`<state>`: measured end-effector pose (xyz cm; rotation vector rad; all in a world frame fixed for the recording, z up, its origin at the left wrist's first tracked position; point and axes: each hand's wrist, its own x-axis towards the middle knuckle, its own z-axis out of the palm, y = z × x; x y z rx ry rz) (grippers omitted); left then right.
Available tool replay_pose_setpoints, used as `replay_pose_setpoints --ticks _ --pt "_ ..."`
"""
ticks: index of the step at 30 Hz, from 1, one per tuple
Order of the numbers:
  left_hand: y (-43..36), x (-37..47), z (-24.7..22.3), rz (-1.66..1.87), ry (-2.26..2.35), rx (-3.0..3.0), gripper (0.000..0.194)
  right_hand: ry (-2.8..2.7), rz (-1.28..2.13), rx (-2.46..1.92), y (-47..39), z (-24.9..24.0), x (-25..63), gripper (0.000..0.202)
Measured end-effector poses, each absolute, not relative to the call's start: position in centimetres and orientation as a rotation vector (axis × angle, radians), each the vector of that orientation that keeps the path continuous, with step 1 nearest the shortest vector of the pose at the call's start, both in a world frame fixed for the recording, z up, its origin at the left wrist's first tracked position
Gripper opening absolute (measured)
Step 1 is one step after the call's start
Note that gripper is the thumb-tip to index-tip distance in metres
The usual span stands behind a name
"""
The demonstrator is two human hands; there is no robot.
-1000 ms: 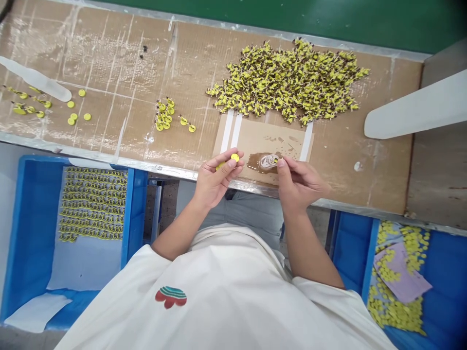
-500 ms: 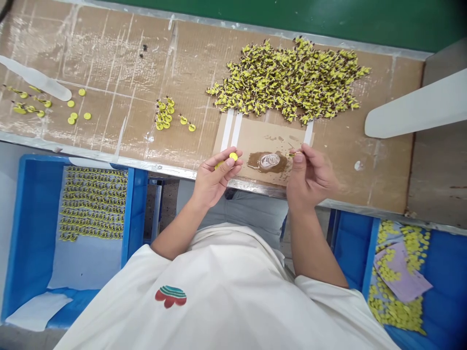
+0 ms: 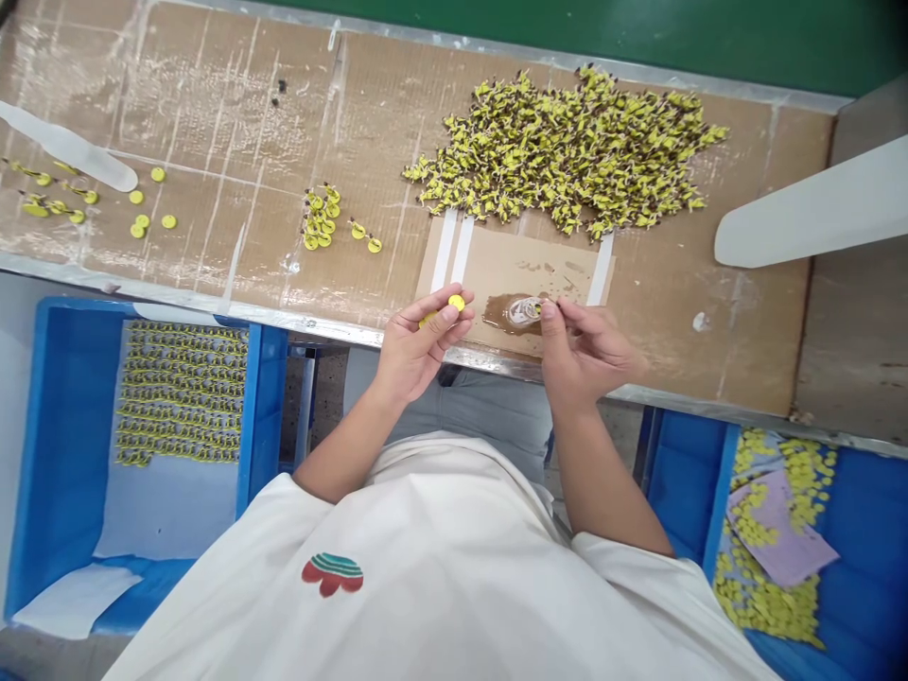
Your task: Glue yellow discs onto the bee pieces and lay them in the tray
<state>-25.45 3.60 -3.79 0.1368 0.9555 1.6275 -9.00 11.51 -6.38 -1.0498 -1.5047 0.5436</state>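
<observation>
My left hand (image 3: 424, 342) pinches a small yellow disc (image 3: 456, 303) between thumb and fingertips; more yellow shows deeper in the same fingers. My right hand (image 3: 583, 350) is closed on a tiny yellow-and-dark figurine (image 3: 540, 307), mostly hidden by the fingertips. That figurine is at the right edge of a clear, wet blob of glue (image 3: 523, 312) on a cardboard sheet (image 3: 497, 255). Around the blob the cardboard is stained dark. Behind both hands lies a big heap of yellow-and-dark figurines (image 3: 567, 151).
Figurines on discs (image 3: 322, 218) stand in a cluster left of my hands, with loose yellow discs (image 3: 157, 175) farther left. A blue crate (image 3: 43, 454) at lower left holds rows of pieces. Another blue crate (image 3: 681, 482) at lower right holds many discs. White curved pieces (image 3: 815, 203) jut over the table.
My right hand has moved left and slightly down, bringing the figurine to the glue blob. My left hand with the disc has stayed nearly still.
</observation>
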Motion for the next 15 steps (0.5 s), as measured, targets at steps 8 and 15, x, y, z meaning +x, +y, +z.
replay_pose_setpoints --ticks 8,15 --pt "3.53 -25.47 -3.81 1.642 0.899 0.156 0.025 -1.536 0.528 -1.125 11.39 -6.21 -9.00 0.018" --pt "3.42 -25.52 -3.80 1.624 0.926 0.120 0.029 -1.581 0.445 -1.056 11.57 -6.22 -9.08 0.012"
